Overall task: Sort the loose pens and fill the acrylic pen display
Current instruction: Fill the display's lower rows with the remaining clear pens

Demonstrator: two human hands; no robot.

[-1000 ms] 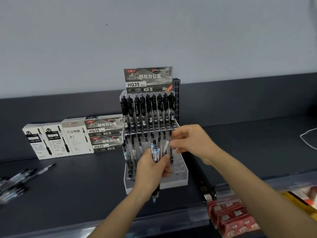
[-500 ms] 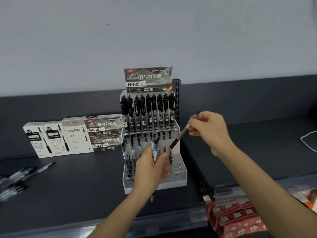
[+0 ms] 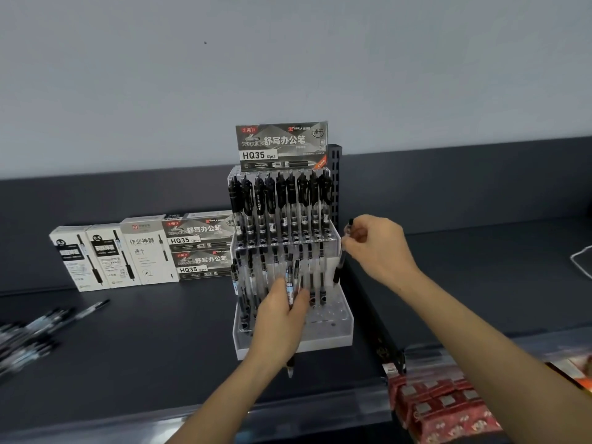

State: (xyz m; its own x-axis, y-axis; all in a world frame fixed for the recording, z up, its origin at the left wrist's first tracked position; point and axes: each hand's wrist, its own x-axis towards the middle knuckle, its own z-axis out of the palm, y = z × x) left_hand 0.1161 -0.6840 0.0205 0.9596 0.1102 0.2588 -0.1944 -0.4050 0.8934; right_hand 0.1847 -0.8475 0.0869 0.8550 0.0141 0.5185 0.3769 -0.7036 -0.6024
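Observation:
A tiered acrylic pen display (image 3: 320, 339) stands on the dark shelf. Its top row is full of black pens (image 3: 282, 203); the middle row holds several, and the front holes at the right are bare. My left hand (image 3: 278, 318) grips a small bundle of pens (image 3: 292, 283) in front of the display's lower tiers, their tips sticking out below my wrist. My right hand (image 3: 374, 248) pinches a single pen (image 3: 342, 254) near its top, almost upright at the right end of the middle row, tip pointing down.
Loose pens (image 3: 35, 328) lie heaped at the left of the shelf (image 3: 144, 341). Several pen boxes (image 3: 141, 251) stand in a row left of the display. A black slotted upright (image 3: 334, 184) rises behind it. Red packets (image 3: 445, 408) lie below right; a white cable (image 3: 579, 261) at far right.
My right hand drew one pen out of the bundle, lifted it to the right, then turned it from slanted to nearly upright at the display's right end. The left hand stayed put.

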